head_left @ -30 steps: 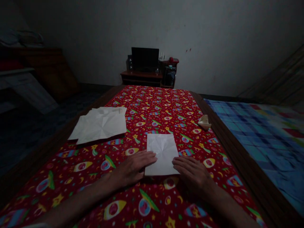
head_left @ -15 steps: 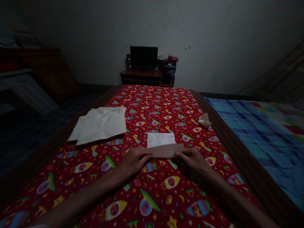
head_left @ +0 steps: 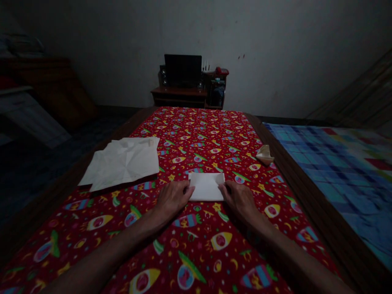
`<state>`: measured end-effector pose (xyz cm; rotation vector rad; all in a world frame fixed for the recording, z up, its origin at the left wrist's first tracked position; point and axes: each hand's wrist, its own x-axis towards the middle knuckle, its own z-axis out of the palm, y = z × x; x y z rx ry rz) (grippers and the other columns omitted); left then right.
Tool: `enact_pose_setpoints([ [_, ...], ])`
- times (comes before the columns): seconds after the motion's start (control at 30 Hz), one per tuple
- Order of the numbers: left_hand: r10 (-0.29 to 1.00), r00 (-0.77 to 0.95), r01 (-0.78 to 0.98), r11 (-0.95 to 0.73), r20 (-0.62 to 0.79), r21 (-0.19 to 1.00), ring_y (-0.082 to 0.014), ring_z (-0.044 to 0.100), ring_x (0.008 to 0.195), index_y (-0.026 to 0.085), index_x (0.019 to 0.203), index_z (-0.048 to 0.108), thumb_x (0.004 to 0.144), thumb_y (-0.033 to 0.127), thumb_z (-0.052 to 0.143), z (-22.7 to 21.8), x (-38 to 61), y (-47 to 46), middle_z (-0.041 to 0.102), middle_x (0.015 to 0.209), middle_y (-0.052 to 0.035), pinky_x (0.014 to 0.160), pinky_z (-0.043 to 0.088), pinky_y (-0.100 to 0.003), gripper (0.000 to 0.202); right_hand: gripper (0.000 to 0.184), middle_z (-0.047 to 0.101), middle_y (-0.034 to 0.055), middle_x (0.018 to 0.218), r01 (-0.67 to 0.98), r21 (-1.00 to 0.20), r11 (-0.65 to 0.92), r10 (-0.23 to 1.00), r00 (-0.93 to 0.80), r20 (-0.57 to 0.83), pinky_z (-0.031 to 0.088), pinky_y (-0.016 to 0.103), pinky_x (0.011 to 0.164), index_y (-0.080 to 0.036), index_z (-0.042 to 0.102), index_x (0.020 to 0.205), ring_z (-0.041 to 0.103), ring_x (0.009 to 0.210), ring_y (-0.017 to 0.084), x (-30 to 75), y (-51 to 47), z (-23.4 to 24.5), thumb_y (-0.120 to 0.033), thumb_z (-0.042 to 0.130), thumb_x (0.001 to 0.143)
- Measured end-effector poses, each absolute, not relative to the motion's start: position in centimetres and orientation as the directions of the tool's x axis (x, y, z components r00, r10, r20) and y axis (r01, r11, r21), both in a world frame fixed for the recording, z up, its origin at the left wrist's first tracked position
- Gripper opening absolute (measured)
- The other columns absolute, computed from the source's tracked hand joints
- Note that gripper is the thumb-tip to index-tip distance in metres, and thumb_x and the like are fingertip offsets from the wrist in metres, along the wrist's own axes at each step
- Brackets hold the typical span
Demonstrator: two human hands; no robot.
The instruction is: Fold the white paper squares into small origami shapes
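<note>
A folded white sheet of paper (head_left: 206, 188) lies in front of me on the red patterned cloth (head_left: 196, 228). Its near flap is doubled over toward the far edge. My left hand (head_left: 174, 197) pinches the left side of the sheet, thumb on top. At the opposite side my right hand (head_left: 240, 199) grips the paper in the same way, its thumb on the right edge. The fingers beneath the paper are hidden.
Creased pale sheets of paper (head_left: 124, 161) lie in a pile at the left. A small folded paper piece (head_left: 265, 155) sits near the cloth's right edge. Beyond the far end stands a monitor (head_left: 183, 70) on a brown desk (head_left: 179, 94). Blue checked bedding (head_left: 321, 167) spreads at right.
The near flap of the paper has gone from raised to folded over, away from me. Both hands moved slightly forward with it. The view shifted a little.
</note>
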<state>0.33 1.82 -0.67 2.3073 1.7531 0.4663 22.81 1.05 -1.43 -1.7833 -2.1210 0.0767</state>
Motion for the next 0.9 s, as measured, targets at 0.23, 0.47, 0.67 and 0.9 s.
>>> enact_pose_setpoints([
  [0.23,0.942,0.296,0.929,-0.322,0.156,0.181,-0.0189,0.061,0.069,0.02,0.08,0.057,0.091,0.04,0.043,-1.0,0.0,1.7,0.064,0.073,-0.0021,0.058,0.036,-0.026,0.027,0.029,0.065,0.0039,0.064,0.947,-0.257,0.194,0.958,-0.126,0.257,0.024,0.024,0.053,-0.017,0.06,0.074,0.057,0.056,0.014,22.8,1.4,-1.7,-0.035,0.043,0.09],
  [0.47,0.754,0.502,0.788,-0.601,0.423,0.135,-0.0225,0.05,0.118,0.015,0.129,0.04,0.094,0.027,0.038,0.2,1.8,0.2,0.054,0.126,-0.0104,0.103,0.037,-0.041,0.037,0.031,0.064,0.004,0.061,0.948,-0.258,0.185,0.957,-0.114,0.266,0.024,0.024,0.052,-0.017,0.059,0.071,0.055,0.053,0.014,22.7,1.4,-1.6,-0.035,0.043,0.09],
  [0.67,0.659,0.705,0.64,-0.75,0.26,0.167,-0.021,0.028,0.137,0.015,0.137,0.033,0.095,0.027,0.037,-1.7,3.3,-0.9,0.037,0.145,-0.0086,0.112,0.028,-0.041,0.044,0.033,0.063,0.004,0.06,0.95,-0.258,0.175,0.959,-0.106,0.261,0.024,0.024,0.051,-0.017,0.058,0.07,0.054,0.051,0.013,22.6,1.4,-1.4,-0.034,0.039,0.091],
  [0.9,0.669,0.707,0.643,-0.743,0.229,0.187,-0.0212,0.026,0.137,0.015,0.137,0.034,0.095,0.026,0.036,-1.6,3.2,-0.9,0.036,0.145,-0.0089,0.112,0.028,-0.043,0.043,0.032,0.063,0.0046,0.061,0.959,-0.236,0.159,0.962,-0.097,0.255,0.023,0.024,0.051,-0.017,0.057,0.07,0.055,0.052,0.014,22.6,1.5,-1.6,-0.035,0.041,0.091],
])
